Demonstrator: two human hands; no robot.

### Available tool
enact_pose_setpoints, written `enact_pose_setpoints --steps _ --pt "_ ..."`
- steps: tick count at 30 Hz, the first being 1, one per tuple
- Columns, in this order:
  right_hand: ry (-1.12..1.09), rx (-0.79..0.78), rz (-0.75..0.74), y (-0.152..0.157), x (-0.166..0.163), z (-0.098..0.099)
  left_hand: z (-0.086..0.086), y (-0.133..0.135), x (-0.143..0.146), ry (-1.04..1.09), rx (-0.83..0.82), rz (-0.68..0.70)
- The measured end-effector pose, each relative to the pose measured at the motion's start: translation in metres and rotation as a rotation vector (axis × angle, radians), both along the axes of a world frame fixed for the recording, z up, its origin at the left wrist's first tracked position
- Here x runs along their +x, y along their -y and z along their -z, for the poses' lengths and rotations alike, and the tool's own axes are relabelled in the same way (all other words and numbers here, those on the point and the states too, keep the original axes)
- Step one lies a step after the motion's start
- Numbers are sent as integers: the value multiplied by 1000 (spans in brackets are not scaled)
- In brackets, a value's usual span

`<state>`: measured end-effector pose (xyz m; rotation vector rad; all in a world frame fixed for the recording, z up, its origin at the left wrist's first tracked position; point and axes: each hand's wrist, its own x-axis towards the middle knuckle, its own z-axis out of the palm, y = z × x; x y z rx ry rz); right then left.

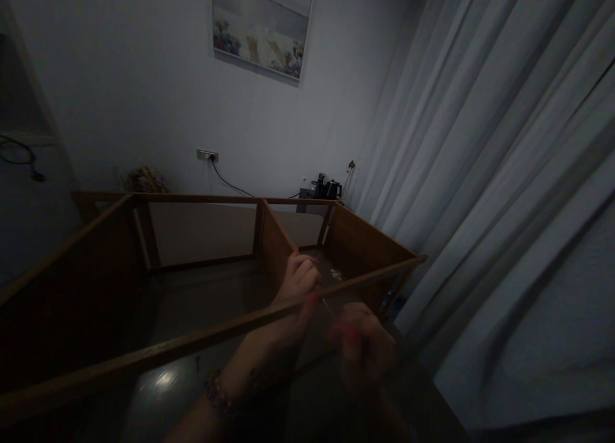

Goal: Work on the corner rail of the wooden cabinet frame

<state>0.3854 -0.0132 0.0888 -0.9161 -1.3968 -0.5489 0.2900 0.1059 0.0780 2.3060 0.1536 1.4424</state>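
Observation:
A brown wooden furniture frame (pixel 216 331) with upright panels stretches across the view, its long front rail nearest me. My left hand (pixel 302 279) wraps round the spot where the middle divider panel (pixel 275 241) meets this rail, fingers on the far side and thumb on the near side. In front of the rail, my right hand (pixel 362 343) is closed in a pinch. From its fingers a thin metal shaft (pixel 328 307) points up to the rail by my left thumb. The shaft's handle end is hidden in the hand, and the light is dim.
A grey curtain (pixel 480 142) hangs at the right, close to the frame's end. On the back wall are a framed picture (pixel 262 29) and a socket (pixel 207 155) with a plugged-in cord. A black coffee maker (pixel 329 188) stands behind the frame.

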Motion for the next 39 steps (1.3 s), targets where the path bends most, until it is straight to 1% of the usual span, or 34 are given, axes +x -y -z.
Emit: enact_pose_setpoints --steps 4,7,10,14,17,20,22,26,29,35,39 --pt "-101 -50 -51 -2 -5 2 -6 4 -5 -35 -17 6" --pt "-112 -31 -108 -7 -2 11 -5 2 -6 -46 -15 25" --pt "-59 12 -144 -10 6 16 -3 0 -3 -38 1 27" --pt "168 19 -76 -7 20 11 -3 -1 -2 -50 23 25" --pt "345 73 62 -2 33 8 -2 -1 -1 -43 35 22" --pt "436 97 210 3 45 10 1 -3 1 -28 44 26" --pt "448 112 257 4 49 11 3 -5 2 -9 51 30" --pt "459 157 287 3 47 6 6 -6 3 23 74 26" --pt "428 178 311 2 44 5 5 -5 2 30 83 26" --pt "391 98 282 5 40 12 3 -4 1 12 94 31" --pt "390 70 263 4 31 9 3 -5 2 11 99 18"
